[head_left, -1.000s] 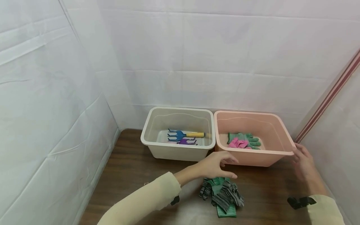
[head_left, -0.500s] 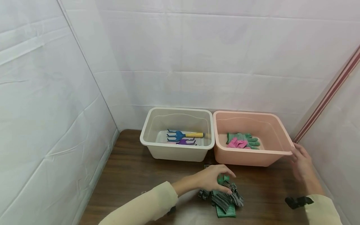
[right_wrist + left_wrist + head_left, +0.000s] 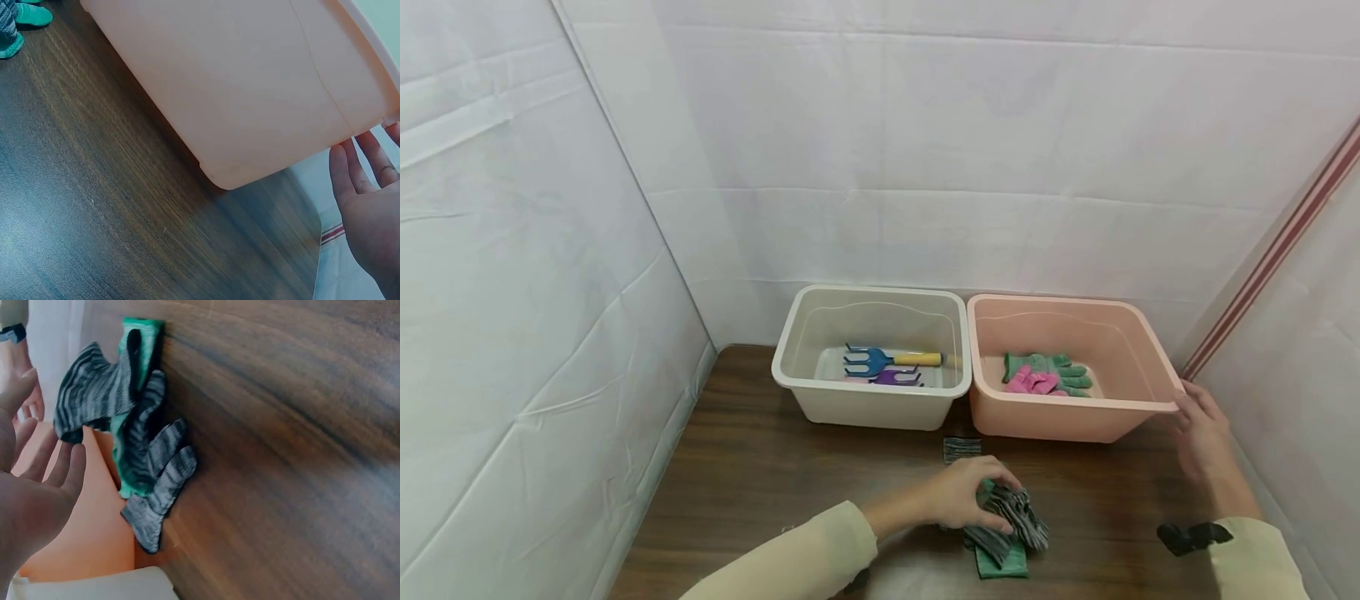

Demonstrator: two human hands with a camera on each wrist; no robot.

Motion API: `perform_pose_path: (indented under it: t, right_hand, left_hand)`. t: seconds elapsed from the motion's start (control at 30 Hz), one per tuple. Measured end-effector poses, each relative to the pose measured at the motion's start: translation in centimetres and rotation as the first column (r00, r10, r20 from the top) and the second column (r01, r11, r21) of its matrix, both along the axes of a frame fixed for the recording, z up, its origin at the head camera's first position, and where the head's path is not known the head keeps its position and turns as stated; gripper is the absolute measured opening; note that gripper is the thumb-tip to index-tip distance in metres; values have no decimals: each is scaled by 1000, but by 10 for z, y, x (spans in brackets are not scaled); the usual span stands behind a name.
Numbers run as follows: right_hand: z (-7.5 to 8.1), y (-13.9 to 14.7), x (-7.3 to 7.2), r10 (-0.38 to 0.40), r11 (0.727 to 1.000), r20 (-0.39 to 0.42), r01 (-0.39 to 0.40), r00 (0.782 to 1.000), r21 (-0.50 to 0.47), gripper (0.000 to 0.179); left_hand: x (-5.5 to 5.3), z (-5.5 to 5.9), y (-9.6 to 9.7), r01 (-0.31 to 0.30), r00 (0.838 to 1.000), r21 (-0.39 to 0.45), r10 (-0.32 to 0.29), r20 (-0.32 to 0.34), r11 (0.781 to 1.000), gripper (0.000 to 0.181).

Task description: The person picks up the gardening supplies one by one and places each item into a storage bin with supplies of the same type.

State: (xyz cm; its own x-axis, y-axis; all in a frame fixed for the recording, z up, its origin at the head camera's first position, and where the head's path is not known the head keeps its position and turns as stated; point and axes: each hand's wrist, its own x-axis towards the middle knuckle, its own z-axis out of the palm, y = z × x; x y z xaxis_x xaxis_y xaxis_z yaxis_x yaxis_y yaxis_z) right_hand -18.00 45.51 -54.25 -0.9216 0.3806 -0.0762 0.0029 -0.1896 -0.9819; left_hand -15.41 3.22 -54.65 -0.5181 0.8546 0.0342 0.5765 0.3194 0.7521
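Note:
My left hand (image 3: 958, 493) is over a small heap of knit gloves, thumb and fingers curved and spread. Striped black-and-grey gloves (image 3: 1021, 515) lie there with a green glove (image 3: 1006, 563) partly under them. In the left wrist view, the fingertips of that hand (image 3: 34, 503) are at the edge of a raised striped cuff (image 3: 94, 394); whether they touch it I cannot tell. My right hand (image 3: 1208, 442) is at the right front corner of the pink bin (image 3: 1075, 417). Its fingers (image 3: 340, 169) touch the outer wall just below the rim, fairly straight.
Inside the pink bin lie a green glove (image 3: 1060, 367) and a pink one (image 3: 1030, 382). A white bin (image 3: 872, 408) beside it holds a blue hand rake with a yellow handle (image 3: 917, 359) and a purple rake (image 3: 895, 378). White cloth walls (image 3: 880, 167) enclose the wooden table (image 3: 737, 467).
My left hand has come down and toward me, from in front of the pink bin onto the glove heap. The right hand stays at the bin's corner.

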Motion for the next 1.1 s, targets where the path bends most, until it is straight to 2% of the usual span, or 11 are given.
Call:
perform_pose_path:
  t: [0.2, 0.4, 0.57, 0.8, 1.1]
  right_hand:
    - [-2, 1, -1, -8, 999, 29, 7, 1000, 53, 47]
    - [-5, 1, 1, 17, 1000, -18, -16, 1000, 13, 40]
    - [-5, 0, 3, 16, 999, 9, -17, 1000, 43, 45]
    - [-3, -1, 2, 31, 999, -13, -31, 999, 23, 46]
    - [-3, 1, 1, 32, 999, -38, -30, 999, 31, 43]
  left_hand:
    - [2, -7, 4, -11, 1000, 1, 11, -10, 1000, 48]
    - [5, -11, 5, -17, 1000, -17, 17, 10, 1000, 44]
    - [5, -17, 7, -36, 999, -43, 36, -12, 998, 42]
    - [4, -27, 10, -73, 997, -39, 71, -38, 997, 39]
    - [3, -33, 11, -81, 997, -45, 81, -8, 996, 37]
